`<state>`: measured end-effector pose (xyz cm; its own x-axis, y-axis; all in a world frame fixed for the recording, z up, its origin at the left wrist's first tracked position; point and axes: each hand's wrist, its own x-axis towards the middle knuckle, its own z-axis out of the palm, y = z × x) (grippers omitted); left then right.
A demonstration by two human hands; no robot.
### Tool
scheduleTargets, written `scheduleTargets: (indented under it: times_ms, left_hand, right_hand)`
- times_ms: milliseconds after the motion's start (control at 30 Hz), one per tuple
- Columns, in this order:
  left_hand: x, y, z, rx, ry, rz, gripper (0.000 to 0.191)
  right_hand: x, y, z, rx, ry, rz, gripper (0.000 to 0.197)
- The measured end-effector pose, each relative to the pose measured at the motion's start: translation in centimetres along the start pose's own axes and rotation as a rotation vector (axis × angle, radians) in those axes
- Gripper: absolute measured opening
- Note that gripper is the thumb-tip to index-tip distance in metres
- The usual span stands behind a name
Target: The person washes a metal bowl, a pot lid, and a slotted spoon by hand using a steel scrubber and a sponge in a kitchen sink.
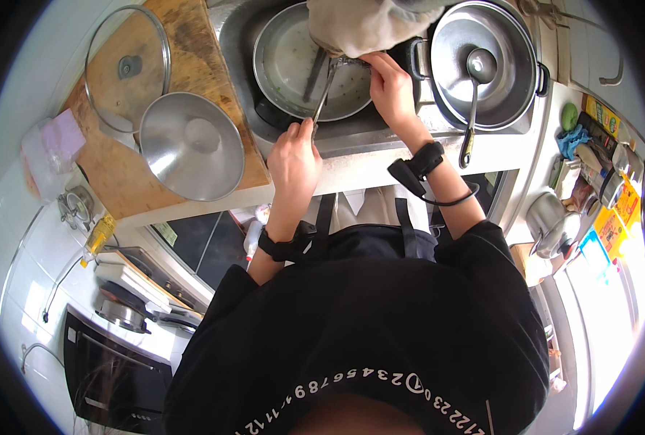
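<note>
My left hand [296, 159] grips the end of a thin metal utensil [325, 92] that slants over a round pan [287, 60] in the left sink basin. Cloudy liquid with small green bits lies in the pan. My right hand [392, 87] is at the pan's upper right edge, its fingers against a shiny metal piece [349, 61] by the utensil's far end; whether they are closed on it cannot be told. A pale cloth-like thing [374, 24] hangs over the pan's top and hides part of it.
Right of the pan, a two-handled pot [447, 76] holds a ladle [481, 68]. A metal bowl [192, 147] and a glass lid [129, 68] lie on the wooden board [197, 60] at left. A steel pot [551, 220] and packets stand on the right counter. The sink's front rim [355, 142] runs beneath my wrists.
</note>
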<state>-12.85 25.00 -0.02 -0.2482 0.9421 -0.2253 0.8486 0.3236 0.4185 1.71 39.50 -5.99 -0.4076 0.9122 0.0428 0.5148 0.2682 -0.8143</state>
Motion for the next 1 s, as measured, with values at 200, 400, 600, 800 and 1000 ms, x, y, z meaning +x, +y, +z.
scheduleTargets:
  times_ms: [200,400,600,800,1000]
  left_hand:
    - [0.3,-0.4,-0.4,0.008,-0.14,-0.142,0.038]
    - [0.5,-0.5,0.0,-0.066,-0.044,-0.167,0.026]
    - [0.2,-1.1,-0.1,-0.015,-0.048,-0.2,0.025]
    - [-1.4,-0.9,0.3,-0.007,-0.119,-0.244,0.027]
    - [-1.1,-0.5,-0.1,-0.039,-0.077,-0.243,0.031]
  right_hand:
    - [0.2,-3.3,-0.3,0.065,-0.077,-0.025,0.039]
    - [-2.6,-4.6,3.4,0.045,-0.316,-0.205,0.04]
    - [-2.9,-3.1,3.2,-0.112,-0.398,-0.315,0.045]
    - [-0.5,-0.9,2.0,-0.354,-0.409,-0.416,0.05]
    - [-0.5,-0.8,2.3,-0.343,-0.324,-0.36,0.054]
